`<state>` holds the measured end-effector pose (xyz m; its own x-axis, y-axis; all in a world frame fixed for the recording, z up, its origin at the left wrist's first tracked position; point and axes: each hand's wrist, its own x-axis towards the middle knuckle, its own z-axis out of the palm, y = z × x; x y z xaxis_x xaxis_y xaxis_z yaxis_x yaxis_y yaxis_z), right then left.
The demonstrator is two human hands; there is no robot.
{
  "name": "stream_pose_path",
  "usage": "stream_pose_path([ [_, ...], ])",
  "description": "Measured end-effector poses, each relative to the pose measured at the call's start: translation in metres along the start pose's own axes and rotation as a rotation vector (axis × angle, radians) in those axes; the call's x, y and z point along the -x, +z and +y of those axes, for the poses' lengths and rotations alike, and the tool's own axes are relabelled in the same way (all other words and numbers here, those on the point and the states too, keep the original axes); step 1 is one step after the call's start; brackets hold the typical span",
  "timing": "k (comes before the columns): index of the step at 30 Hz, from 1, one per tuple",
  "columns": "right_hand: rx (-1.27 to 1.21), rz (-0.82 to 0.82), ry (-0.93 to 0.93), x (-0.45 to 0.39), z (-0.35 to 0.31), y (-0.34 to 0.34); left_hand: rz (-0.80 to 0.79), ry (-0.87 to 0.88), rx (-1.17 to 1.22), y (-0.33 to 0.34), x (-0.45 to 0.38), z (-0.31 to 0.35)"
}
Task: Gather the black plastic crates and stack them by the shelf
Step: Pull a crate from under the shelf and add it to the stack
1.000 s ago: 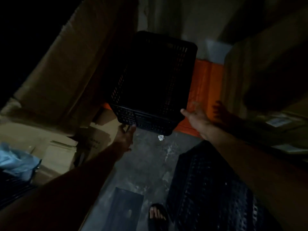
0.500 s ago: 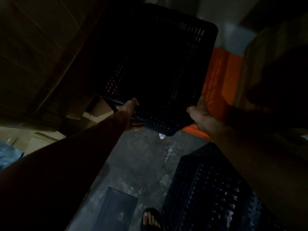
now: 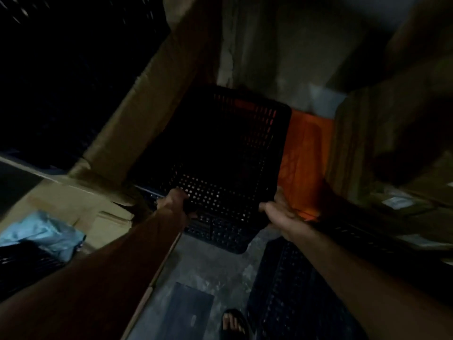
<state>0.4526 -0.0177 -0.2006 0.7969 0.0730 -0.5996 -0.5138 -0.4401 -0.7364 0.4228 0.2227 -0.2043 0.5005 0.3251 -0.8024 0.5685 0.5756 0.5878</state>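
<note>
There is only one view, from a wide-angle camera on the person's head. It looks forward and steeply down, close over both forearms, to the black crate point(image 3: 220, 155) ahead and the floor point(image 3: 215, 266) below. A sandalled foot point(image 3: 234, 322) shows at the near edge.

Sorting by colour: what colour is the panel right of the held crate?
Orange, seen in the head view, also through the crate holes.
</note>
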Motion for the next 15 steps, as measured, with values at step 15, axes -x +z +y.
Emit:
stream_pose_path([
  [15,-0.051,0.085,-0.246,0.329,-0.096,-0.02,-0.12,0.132,-0.099,-0.114,0.335,0.057],
])
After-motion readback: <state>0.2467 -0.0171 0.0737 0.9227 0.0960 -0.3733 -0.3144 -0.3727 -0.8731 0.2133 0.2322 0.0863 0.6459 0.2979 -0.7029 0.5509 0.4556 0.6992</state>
